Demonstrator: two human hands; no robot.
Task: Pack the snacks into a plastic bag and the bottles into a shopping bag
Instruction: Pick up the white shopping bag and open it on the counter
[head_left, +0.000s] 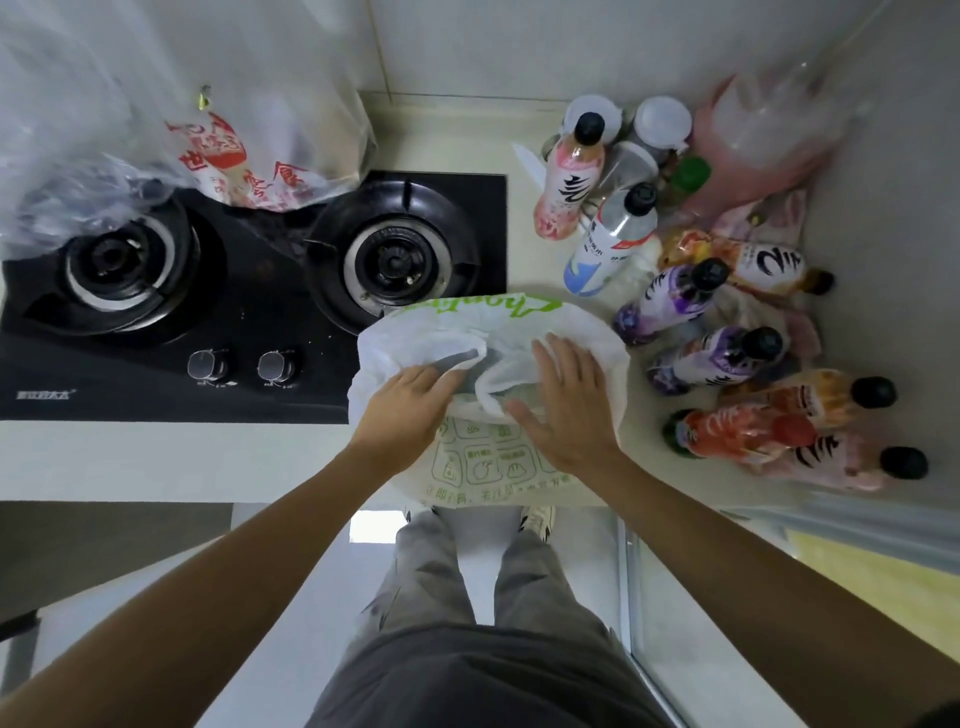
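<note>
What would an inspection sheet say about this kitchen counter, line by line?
Surface: pale counter with a black two-burner stove.
Job's things: white bag with green print at the counter edge; bottles to its right, some upright, some lying.
Clutter: clear bag and red-printed bag over the stove; pink bag and jars in the corner.
Hands: left hand and right hand both on the white bag, fingers spread.
Cables: nothing seen.
Surroundings: white wall; pale floor.

A home kitchen — gas hob set in a pale counter.
</note>
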